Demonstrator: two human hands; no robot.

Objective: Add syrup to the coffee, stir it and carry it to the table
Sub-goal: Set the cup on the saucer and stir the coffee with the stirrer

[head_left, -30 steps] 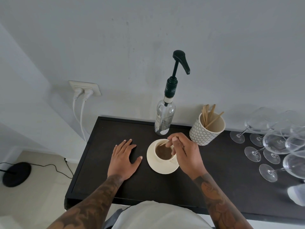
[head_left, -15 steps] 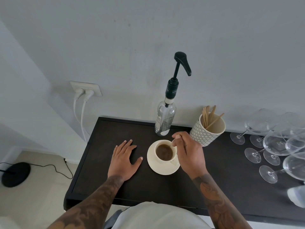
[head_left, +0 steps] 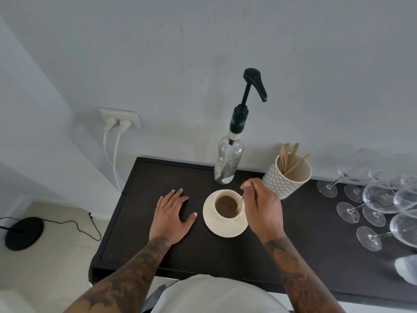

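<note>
A cream cup of brown coffee (head_left: 226,207) stands on a cream saucer (head_left: 217,230) on the black counter (head_left: 144,199). My right hand (head_left: 262,207) is at the cup's right side and pinches a thin wooden stirrer (head_left: 240,203) whose lower end dips into the coffee. My left hand (head_left: 171,216) lies flat on the counter just left of the saucer, fingers spread. Behind the cup stands the clear syrup bottle (head_left: 229,162) with a dark pump head (head_left: 255,83).
A patterned white cup with several wooden stirrers (head_left: 287,175) stands right of the bottle. Several wine glasses (head_left: 379,195) lie on their sides at the right. Two white plugs sit in a wall socket (head_left: 120,118) at the left. A black lamp base (head_left: 23,233) rests on the floor.
My right hand has circled the stirrer in the cup, from the far left rim round to the right side. My left hand has stayed flat.
</note>
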